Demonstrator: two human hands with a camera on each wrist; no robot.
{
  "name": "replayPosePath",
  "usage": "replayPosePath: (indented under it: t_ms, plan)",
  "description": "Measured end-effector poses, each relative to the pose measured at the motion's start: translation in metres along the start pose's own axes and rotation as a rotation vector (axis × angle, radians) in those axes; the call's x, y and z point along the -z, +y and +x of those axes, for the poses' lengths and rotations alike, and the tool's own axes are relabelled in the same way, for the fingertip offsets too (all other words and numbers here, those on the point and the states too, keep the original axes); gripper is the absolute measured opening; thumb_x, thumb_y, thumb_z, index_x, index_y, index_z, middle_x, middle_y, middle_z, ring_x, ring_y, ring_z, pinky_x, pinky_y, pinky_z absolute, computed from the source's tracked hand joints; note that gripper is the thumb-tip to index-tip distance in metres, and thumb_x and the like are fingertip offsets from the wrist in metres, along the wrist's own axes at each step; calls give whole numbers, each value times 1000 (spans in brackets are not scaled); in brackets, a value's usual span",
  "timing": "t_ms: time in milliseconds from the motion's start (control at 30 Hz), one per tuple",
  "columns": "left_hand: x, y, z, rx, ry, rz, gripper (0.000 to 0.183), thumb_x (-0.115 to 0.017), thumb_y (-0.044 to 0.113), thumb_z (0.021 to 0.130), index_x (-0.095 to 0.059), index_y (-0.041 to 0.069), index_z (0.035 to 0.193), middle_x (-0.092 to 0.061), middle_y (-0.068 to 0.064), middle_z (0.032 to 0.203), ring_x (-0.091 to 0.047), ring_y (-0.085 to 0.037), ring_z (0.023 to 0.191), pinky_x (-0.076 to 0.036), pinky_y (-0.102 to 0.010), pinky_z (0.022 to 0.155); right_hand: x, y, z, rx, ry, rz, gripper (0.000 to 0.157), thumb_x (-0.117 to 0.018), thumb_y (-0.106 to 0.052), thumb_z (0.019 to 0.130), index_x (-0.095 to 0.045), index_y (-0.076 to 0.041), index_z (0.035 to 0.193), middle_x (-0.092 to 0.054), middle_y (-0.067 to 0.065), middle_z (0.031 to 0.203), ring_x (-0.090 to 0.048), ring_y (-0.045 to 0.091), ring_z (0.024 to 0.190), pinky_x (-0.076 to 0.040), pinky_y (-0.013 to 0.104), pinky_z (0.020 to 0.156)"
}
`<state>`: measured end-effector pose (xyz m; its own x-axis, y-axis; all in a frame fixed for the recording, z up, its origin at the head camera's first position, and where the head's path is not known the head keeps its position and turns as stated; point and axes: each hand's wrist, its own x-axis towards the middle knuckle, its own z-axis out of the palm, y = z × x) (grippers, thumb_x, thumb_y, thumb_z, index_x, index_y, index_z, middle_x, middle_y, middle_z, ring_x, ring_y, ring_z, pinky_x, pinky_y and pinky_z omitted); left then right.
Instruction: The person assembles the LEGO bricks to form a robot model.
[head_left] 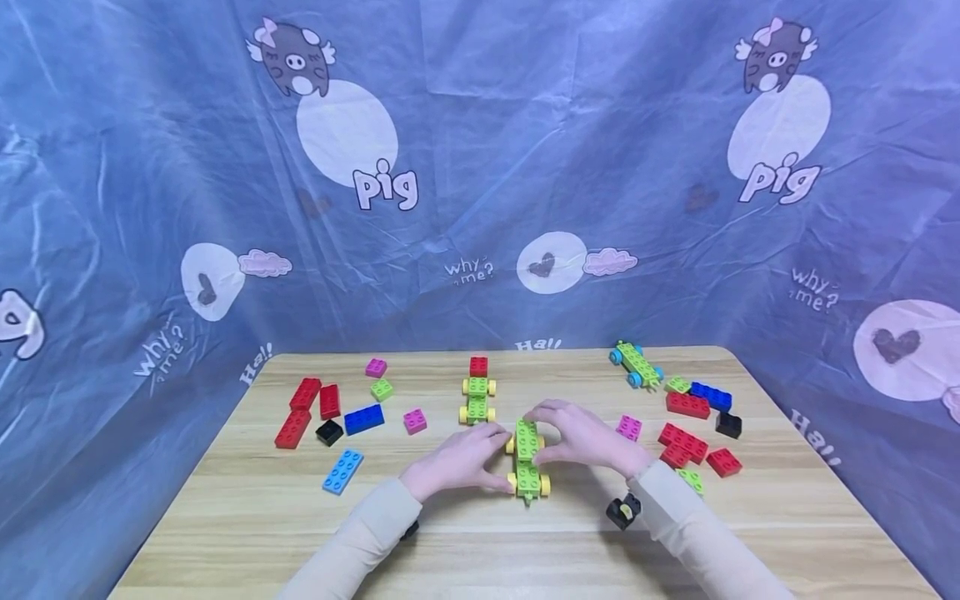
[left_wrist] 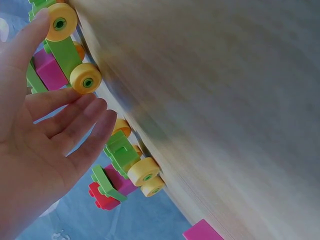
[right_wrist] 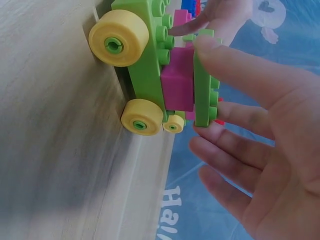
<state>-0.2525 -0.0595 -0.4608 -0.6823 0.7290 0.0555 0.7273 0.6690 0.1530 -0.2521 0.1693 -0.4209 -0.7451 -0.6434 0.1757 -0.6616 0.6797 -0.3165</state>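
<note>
A green toy car base (head_left: 528,485) with yellow wheels stands on the table between both hands. It carries a magenta brick (right_wrist: 177,82) topped by a flat green brick (right_wrist: 201,95). My left hand (head_left: 457,461) holds the car from its left side, thumb by the rear wheel and index finger at the front wheel (left_wrist: 85,78). With thumb and fingers at opposite ends, my right hand (head_left: 588,437) grips the flat green brick. Just beyond is a second yellow-wheeled car (head_left: 477,410), with a red brick (head_left: 478,365) at its far end.
Red bricks (head_left: 292,428), a blue brick (head_left: 364,419) and a light blue brick (head_left: 342,472) lie on the left. On the right are several more bricks (head_left: 687,405) and a blue-wheeled green car base (head_left: 637,364). A printed blue cloth (head_left: 480,167) hangs around the table.
</note>
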Motion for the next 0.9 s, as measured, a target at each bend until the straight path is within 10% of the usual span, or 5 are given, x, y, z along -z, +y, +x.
replayPosePath:
  t_ms: [900]
  plan:
    - [1, 0, 0, -9, 0, 11, 84, -62, 62, 76, -45, 6, 137, -52, -7, 135, -51, -19, 123, -44, -32, 105, 0, -4, 4, -17, -37, -71, 62, -77, -42, 70, -60, -10, 120, -63, 7, 116, -61, 22, 105, -52, 42, 91]
